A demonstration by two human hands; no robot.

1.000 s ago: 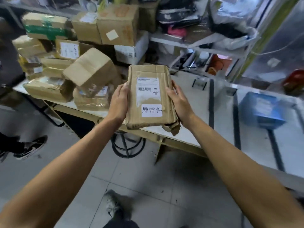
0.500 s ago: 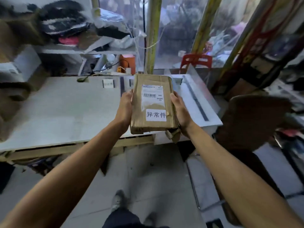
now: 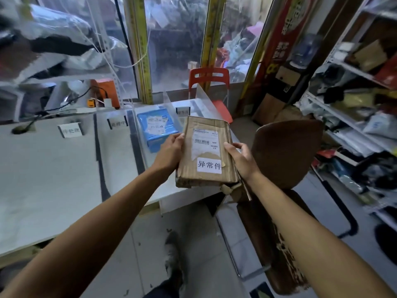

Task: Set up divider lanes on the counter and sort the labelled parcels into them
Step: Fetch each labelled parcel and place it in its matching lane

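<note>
Swung right from the parcel heap, a worn flat brown cardboard parcel point(image 3: 206, 153) now hangs over the white counter's point(image 3: 53, 179) last lane.
Left hand point(image 3: 169, 150) and right hand point(image 3: 240, 158) grasp its sides; a blue wrapped parcel point(image 3: 155, 131) fills the neighbouring lane, and counter edge and brown chair point(image 3: 287, 153) crowd the right.

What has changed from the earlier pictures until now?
The person turned right along the counter, carrying the cardboard parcel over its right end, beside the blue parcel. The left hand and right hand still grip its sides.
</note>
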